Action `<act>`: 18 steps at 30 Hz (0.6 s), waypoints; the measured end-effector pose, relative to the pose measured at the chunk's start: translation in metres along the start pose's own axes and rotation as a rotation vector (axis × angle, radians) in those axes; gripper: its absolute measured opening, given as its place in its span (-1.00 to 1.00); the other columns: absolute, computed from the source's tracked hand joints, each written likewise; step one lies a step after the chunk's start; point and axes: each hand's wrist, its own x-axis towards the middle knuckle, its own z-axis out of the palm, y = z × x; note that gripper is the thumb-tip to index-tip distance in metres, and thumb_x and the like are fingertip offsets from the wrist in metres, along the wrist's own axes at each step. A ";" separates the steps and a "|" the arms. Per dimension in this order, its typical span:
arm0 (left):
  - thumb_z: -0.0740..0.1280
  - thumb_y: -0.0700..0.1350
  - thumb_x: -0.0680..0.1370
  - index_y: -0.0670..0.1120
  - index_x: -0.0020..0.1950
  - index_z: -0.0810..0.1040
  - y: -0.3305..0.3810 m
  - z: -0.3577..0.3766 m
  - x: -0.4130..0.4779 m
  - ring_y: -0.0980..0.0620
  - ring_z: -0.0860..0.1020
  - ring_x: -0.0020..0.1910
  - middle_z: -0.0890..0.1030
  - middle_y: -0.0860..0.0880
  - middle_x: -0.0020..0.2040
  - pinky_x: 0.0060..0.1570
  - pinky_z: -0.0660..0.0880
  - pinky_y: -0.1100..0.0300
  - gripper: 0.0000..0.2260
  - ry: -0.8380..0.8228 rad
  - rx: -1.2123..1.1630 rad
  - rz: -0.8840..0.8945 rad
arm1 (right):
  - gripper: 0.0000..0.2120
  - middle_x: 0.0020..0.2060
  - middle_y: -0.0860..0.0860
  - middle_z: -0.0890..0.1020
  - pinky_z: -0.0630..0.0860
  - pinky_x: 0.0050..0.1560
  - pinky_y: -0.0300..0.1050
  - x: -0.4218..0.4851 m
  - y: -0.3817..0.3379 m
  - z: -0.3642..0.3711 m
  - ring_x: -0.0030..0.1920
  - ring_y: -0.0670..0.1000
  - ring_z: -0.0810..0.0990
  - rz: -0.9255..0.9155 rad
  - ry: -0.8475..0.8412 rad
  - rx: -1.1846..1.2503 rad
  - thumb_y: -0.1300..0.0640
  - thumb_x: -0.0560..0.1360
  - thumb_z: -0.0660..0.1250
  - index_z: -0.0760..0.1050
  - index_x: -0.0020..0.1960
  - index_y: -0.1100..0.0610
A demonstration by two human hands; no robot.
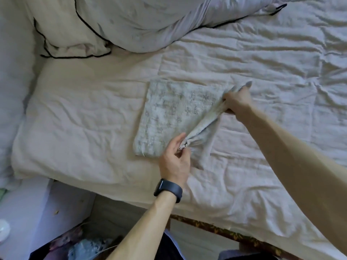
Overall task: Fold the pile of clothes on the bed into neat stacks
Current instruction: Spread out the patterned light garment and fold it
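Fingers, near end: the fingers (179,140) of the left hand (175,160) are curled in against the thumb and pinch the near end of a bunched edge of cloth; the palm is turned down.
Fingers, far end: the right hand (238,101) is closed round the far end of the same bunched edge, knuckles up (what looks like one fingertip pokes out past the far corner, too blurred to be sure).
Cloth: a pale patterned cloth (172,111), grey-green print on off-white, lies near the middle of the bed. Its left part is flat and roughly square. Its right edge is gathered into a taut rope that runs on a slant between the two hands and is lifted slightly off the flat part.
Bedsheet: a cream bedsheet (90,119), heavily creased, lies under the cloth on all sides.
Pillows: two pale pillows (131,23) with black piping lie at the far left of the bed, well apart from the cloth.
Wrist: a dark wristband (169,190) sits on the left wrist.
Bed edge: a strip of bed frame (225,231) with a yellow floral pattern shows below the sheet, on the near side.
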 end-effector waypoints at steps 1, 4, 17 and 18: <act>0.38 -0.25 0.55 0.10 0.24 0.61 -0.008 -0.019 0.013 0.32 0.59 0.12 0.65 0.25 0.10 0.07 0.54 0.38 -0.66 0.059 -0.037 -0.058 | -0.73 -0.05 0.15 0.56 0.68 -0.34 -0.04 -0.005 -0.016 0.027 -0.07 0.14 0.67 -0.058 -0.003 -0.078 0.21 0.48 0.32 0.37 0.15 0.16; 0.39 -0.19 0.58 0.04 0.23 0.59 -0.046 -0.072 0.050 0.23 0.62 0.02 0.65 0.14 0.06 -0.04 0.52 0.44 -0.75 0.213 -0.102 -0.270 | -0.62 -0.02 0.13 0.62 0.65 -0.17 0.04 -0.024 -0.052 0.119 0.00 0.18 0.67 -0.228 -0.043 -0.332 0.14 0.46 0.32 0.43 0.25 0.18; 0.27 -0.14 0.57 0.08 0.16 0.47 -0.125 -0.156 0.138 -0.01 0.57 -0.13 0.61 0.03 0.05 -0.24 0.45 0.20 -0.80 -0.311 0.264 -0.538 | -0.54 0.17 0.15 0.59 0.47 0.01 -0.08 -0.042 -0.071 0.299 0.20 0.21 0.59 -0.190 -0.165 -0.731 0.09 0.54 0.30 0.38 0.43 0.11; 0.26 -0.13 0.56 0.06 0.18 0.46 -0.123 -0.158 0.141 -0.03 0.57 -0.11 0.58 0.02 0.07 -0.21 0.47 0.16 -0.79 -0.335 0.302 -0.534 | -0.49 0.24 0.12 0.60 0.46 0.04 -0.12 -0.049 -0.073 0.300 0.23 0.17 0.58 -0.171 -0.226 -0.693 0.03 0.55 0.32 0.36 0.48 0.06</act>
